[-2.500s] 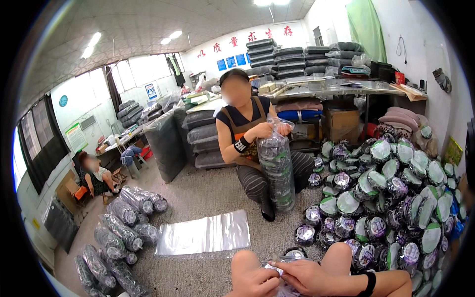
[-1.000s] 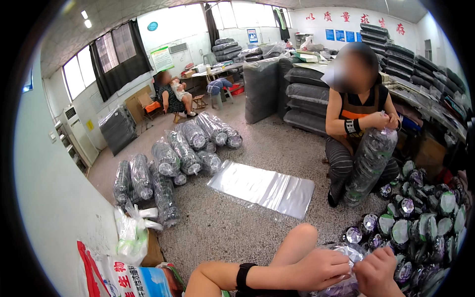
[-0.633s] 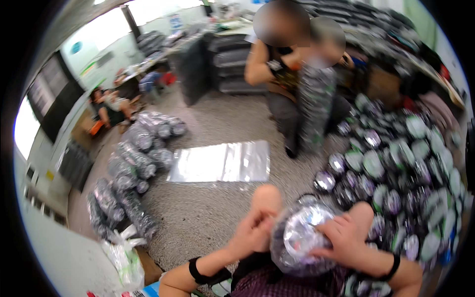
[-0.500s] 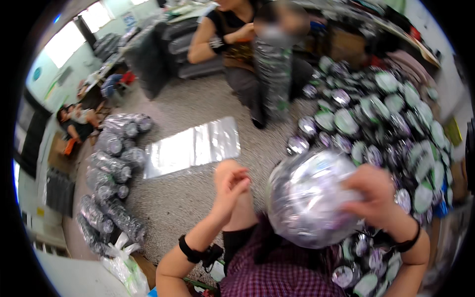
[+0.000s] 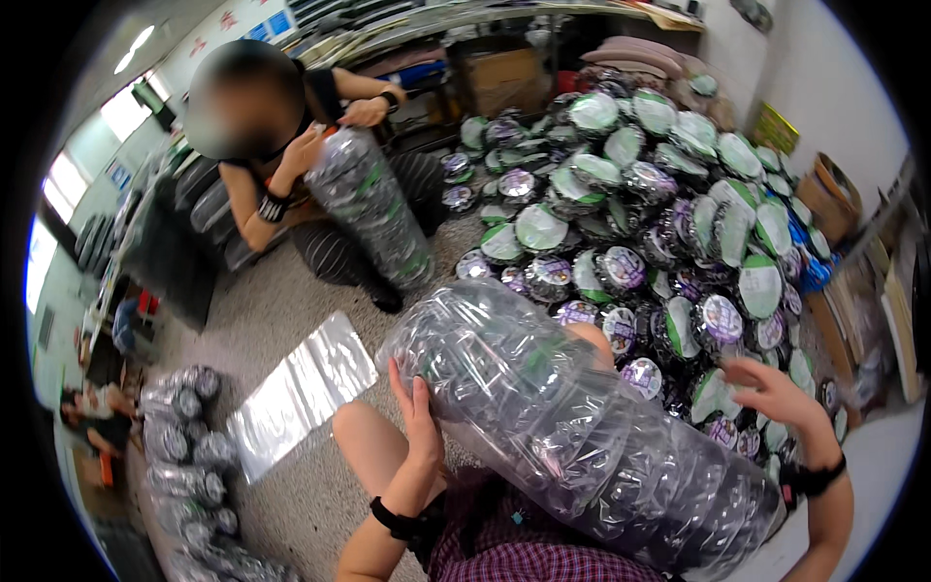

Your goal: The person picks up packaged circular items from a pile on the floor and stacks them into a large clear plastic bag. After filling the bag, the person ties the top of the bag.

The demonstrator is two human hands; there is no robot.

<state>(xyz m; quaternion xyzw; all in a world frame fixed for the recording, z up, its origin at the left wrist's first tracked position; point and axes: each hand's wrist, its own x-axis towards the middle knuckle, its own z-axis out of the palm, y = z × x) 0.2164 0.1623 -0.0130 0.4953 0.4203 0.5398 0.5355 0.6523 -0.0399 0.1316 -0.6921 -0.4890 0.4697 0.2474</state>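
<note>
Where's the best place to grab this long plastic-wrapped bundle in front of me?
Probably around its body near both ends, from opposite sides. The bundle is long, round and slanted down to the right. Your left hand rests against its upper-left end; your open right hand could come from the right, cupping the lower-right end. The wrap looks creased, so pinching it alone seems less sure.

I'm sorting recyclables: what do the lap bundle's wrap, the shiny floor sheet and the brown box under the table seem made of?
Bundle's wrap: thin, clear, glossy plastic film; wrinkled, with glare. Floor sheet: probably plastic film, silvery and rippled. Brown box: likely cardboard, matte, flat-sided.
</note>
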